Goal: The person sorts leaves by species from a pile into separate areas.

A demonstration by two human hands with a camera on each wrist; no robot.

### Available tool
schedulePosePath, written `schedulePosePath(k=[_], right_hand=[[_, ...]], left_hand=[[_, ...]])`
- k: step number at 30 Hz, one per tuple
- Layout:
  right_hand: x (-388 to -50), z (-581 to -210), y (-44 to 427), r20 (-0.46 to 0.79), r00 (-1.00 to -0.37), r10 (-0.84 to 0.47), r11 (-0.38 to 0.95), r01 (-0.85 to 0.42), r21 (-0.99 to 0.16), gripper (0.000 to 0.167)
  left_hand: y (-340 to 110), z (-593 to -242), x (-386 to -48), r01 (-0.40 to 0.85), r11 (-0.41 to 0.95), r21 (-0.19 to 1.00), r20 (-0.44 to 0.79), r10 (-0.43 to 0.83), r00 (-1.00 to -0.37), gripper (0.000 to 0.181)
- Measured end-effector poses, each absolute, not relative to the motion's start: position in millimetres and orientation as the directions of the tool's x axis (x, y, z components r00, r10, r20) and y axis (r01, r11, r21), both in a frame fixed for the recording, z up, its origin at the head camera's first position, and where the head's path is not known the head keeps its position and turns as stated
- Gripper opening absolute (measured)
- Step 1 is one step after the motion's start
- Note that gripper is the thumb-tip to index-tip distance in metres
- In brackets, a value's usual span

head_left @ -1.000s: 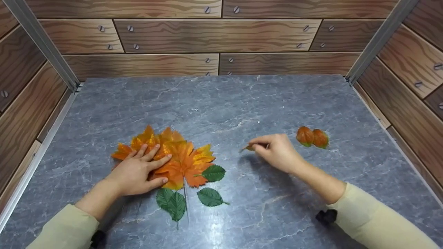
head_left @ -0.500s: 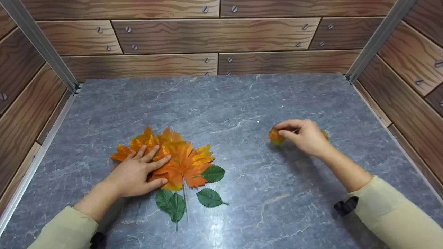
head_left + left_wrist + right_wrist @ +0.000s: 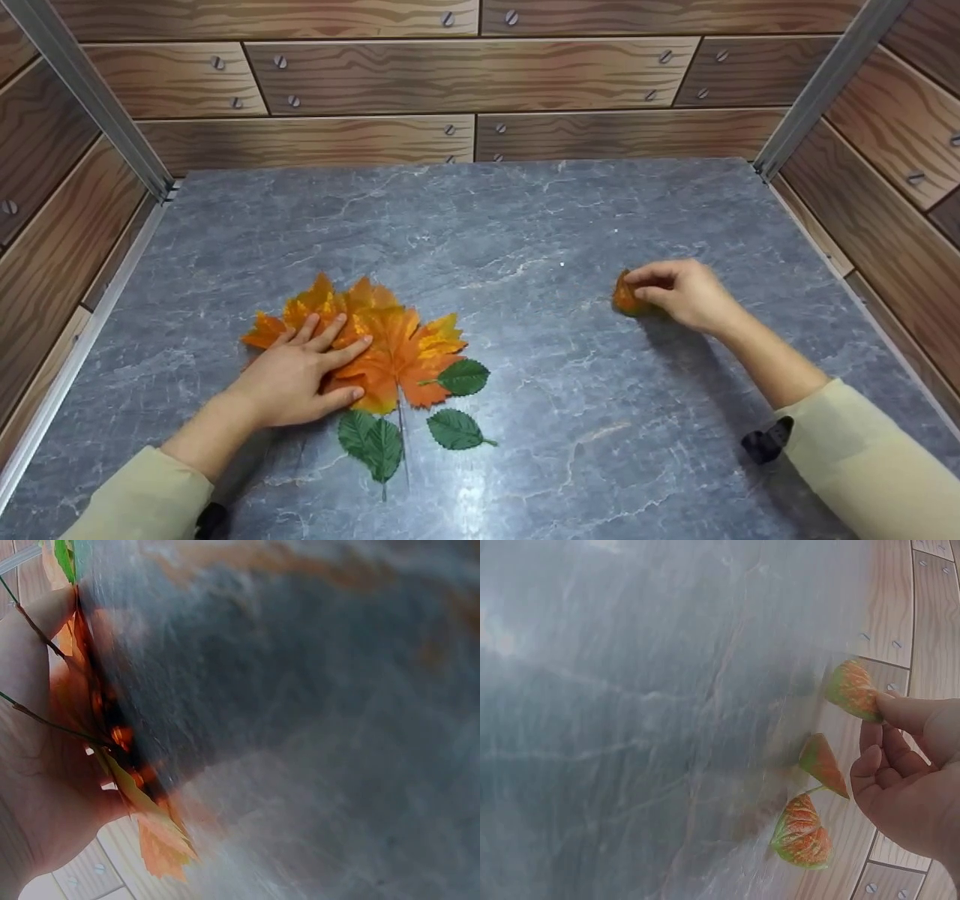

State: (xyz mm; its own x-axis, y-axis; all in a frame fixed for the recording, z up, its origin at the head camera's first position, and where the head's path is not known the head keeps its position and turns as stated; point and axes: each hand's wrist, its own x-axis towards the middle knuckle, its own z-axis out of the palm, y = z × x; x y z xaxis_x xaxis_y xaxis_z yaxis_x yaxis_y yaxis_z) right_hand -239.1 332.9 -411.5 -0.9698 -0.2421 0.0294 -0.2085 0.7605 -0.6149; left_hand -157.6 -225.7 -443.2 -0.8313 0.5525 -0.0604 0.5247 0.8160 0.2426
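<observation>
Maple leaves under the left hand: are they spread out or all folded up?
Spread out: the head view shows the maple leaves fanned open, pointed lobes showing, partly under the left hand.

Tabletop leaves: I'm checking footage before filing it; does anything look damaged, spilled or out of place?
One small oddity: a tiny white speck on the grey tabletop, apart from the big orange leaves, too small to identify. Otherwise nothing looks spilled or plainly damaged.
</observation>
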Motion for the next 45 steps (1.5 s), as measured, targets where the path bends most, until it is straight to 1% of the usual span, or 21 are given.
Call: schedulePosePath(k=[10, 23, 36, 45], right_hand=[[-240.2, -410.5, 333.7, -0.003, -0.967, -0.254, 0.773, -0.201, -0.601, 0.025], [-241.9, -411.6, 333.2, -0.011, -0.962, -0.272, 0.775, -0.212, -0.596, 0.026], [-242.9, -413.5, 331.0, 0.0, -0.961, -0.275, 0.811, -0.232, -0.537, 0.028], [-240.5, -408.4, 332.5, 0.007, -0.964, -0.264, 0.833, -0.232, -0.502, 0.03]], left_hand=[[-225.5, -444.4, -159.0, 0.523, 0.817, 0.242, -0.075, 0.553, -0.83, 0.071], [-226.4, -445.8, -158.9, 0.517, 0.82, 0.243, -0.072, 0.547, -0.834, 0.071], [-225.5, -444.7, -159.8, 0.506, 0.827, 0.244, -0.095, 0.54, -0.836, 0.072], [-225.9, -444.0, -159.1, 0.517, 0.82, 0.244, -0.08, 0.548, -0.832, 0.071]])
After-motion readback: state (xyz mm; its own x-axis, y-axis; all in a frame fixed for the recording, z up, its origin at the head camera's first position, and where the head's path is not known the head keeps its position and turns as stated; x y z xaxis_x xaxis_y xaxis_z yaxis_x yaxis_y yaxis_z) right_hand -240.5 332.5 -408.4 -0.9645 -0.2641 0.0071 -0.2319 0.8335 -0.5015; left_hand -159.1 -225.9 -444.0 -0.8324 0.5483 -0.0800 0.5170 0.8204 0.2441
